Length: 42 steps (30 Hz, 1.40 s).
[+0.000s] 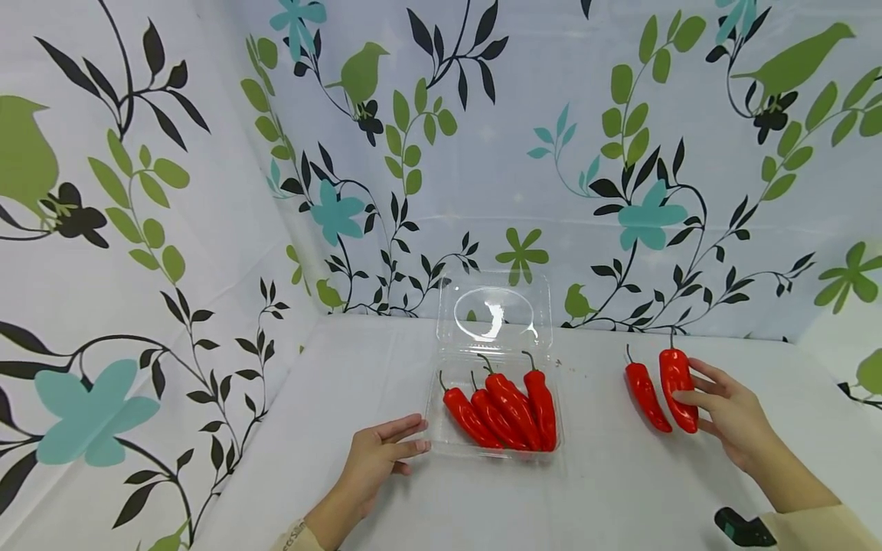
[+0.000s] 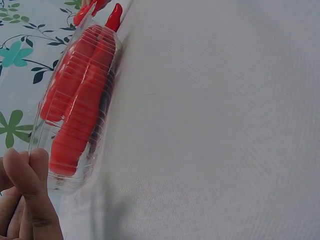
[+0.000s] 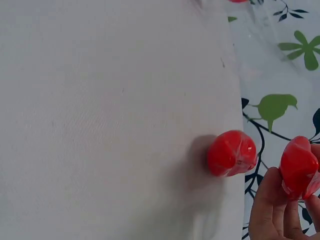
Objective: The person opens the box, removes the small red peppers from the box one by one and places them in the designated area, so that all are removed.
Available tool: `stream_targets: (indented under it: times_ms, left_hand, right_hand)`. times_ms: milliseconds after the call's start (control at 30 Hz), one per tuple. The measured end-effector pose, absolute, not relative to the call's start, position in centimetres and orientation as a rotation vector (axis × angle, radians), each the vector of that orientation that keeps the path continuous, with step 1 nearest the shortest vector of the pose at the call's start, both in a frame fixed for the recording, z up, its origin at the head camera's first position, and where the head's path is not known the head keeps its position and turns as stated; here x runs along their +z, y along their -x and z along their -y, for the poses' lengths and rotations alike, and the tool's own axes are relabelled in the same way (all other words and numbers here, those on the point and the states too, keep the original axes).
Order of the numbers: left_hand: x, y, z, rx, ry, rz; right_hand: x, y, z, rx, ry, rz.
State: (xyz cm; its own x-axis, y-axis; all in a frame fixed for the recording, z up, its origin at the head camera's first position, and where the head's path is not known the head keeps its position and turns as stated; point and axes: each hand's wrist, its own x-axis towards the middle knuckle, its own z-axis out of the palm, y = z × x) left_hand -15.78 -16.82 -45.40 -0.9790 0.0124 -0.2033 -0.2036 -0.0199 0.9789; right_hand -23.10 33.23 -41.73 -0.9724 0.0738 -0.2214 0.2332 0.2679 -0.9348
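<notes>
A clear plastic clamshell box [image 1: 448,450] lies with its lid raised at the back. Inside it several red chili peppers [image 1: 508,405] lie side by side, stems toward the back. At the box's left edge is my left hand [image 1: 372,463]; in the left wrist view its thumb and finger [image 2: 37,170] pinch the rim. My right hand [image 1: 733,413] grips another red chili pepper [image 1: 678,389], held by its side with the stem pointing away. A further red chili pepper [image 1: 646,396] lies on the table just left of it, apart from the hand.
The white table [image 1: 606,497] ends at a cloth backdrop [image 1: 482,191] printed with birds and leaves. The transparent lid [image 1: 496,310] stands up close to that backdrop. A dark band [image 1: 743,528] sits at the right sleeve.
</notes>
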Motion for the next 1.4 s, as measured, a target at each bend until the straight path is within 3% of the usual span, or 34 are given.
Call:
stream_targets:
  times_ms: [733,1400]
  left_hand:
    - [-45.1,15.5,16.7,2.148,0.214,-2.081]
    - [-45.4,15.8,17.0,2.139,0.206,-2.062]
  right_hand:
    - [-44.6,25.5,-35.6,-1.452,-0.427,-2.620]
    - [-45.1,25.9,-35.3,-1.162,-0.345,-2.792]
